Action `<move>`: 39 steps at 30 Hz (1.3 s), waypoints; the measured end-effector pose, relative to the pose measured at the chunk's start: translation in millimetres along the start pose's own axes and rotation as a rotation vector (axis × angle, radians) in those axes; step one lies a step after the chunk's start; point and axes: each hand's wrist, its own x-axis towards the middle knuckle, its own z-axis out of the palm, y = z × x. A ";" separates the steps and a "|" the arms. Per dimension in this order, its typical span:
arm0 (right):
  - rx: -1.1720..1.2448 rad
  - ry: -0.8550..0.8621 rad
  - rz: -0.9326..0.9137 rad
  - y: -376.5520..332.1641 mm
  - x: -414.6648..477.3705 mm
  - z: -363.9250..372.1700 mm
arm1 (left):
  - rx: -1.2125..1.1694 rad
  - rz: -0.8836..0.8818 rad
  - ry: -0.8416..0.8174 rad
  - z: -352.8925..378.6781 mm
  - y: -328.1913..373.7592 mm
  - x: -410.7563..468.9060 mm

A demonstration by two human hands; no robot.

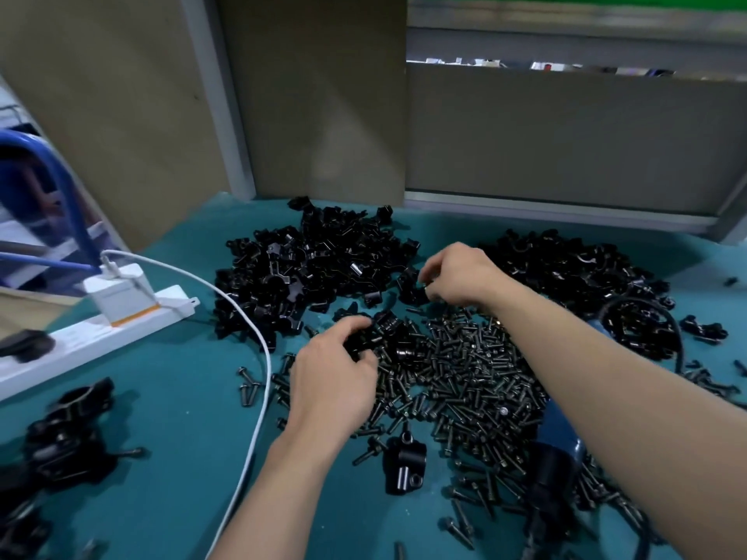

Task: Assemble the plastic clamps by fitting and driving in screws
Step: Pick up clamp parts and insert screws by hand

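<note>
A big heap of black plastic clamp halves [307, 268] lies at the back of the teal table [174, 398], with a second heap [574, 276] to the right. Black screws [465, 377] are spread in a pile in the middle. My left hand [331, 377] grips a black clamp piece [384, 329] at the near edge of the left heap. My right hand [461, 276] has its fingers curled on a black clamp piece [412, 286] between the heaps. One assembled clamp [404, 464] lies near the front.
A white power strip [93, 337] with a white adapter [119, 291] and a white cable [258, 398] runs along the left. Finished clamps [68, 434] are piled at the front left. A blue and black power screwdriver [558, 458] lies under my right forearm. Cardboard panels [323, 95] close the back.
</note>
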 end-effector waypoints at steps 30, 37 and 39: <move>0.841 0.051 -0.132 25.6 -159.2 2.9 | -0.776 0.094 -0.375 12.3 33.3 -29.8; -0.179 0.088 0.108 68.4 -52.0 -29.8 | -1.020 -0.139 -0.336 7.3 26.3 -19.9; -0.384 -0.138 0.114 73.8 -27.5 -28.2 | -0.982 -0.119 -0.374 11.8 27.5 -21.9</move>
